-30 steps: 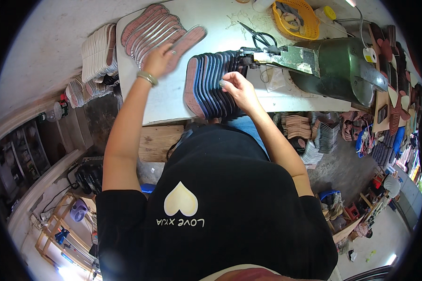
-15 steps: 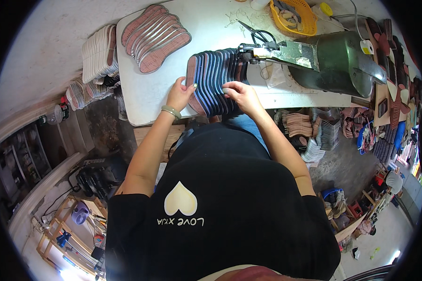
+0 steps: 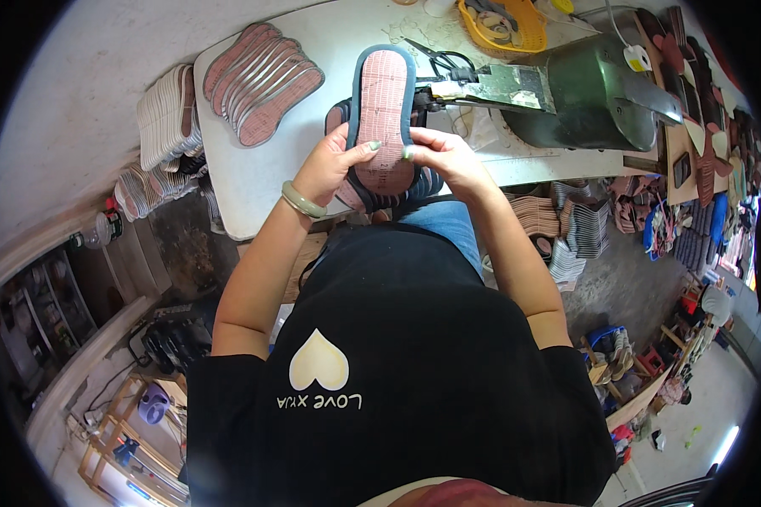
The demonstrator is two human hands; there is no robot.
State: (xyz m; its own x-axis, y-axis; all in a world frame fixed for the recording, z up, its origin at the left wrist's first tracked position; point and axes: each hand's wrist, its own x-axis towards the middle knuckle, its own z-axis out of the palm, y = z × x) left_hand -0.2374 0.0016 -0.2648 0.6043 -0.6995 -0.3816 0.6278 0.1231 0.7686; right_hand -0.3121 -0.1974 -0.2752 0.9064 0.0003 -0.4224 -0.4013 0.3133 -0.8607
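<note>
Upright between my two hands is a shoe sole (image 3: 384, 110), pinkish on its face with a dark blue-grey edge. My left hand (image 3: 330, 169) grips its left side, thumb on the face. On its right side my right hand (image 3: 450, 162) pinches it, thumb also in front. Behind and below it a row of dark-edged soles (image 3: 338, 117) lies on the white table, mostly hidden by the held sole and my hands. Farther left on the table fans out another row of pink soles (image 3: 266, 89).
A green sewing machine (image 3: 579, 93) reaches in from the right, its head close behind the held sole. Black scissors (image 3: 444, 59) and a yellow basket (image 3: 524, 35) lie beyond it. Pale soles (image 3: 166, 118) are stacked left of the white table (image 3: 237, 198); more soles (image 3: 537, 215) sit below right.
One sole has come up from the row and now stands raised between both hands. My hands have closed in on its sides. The whole view has shifted slightly.
</note>
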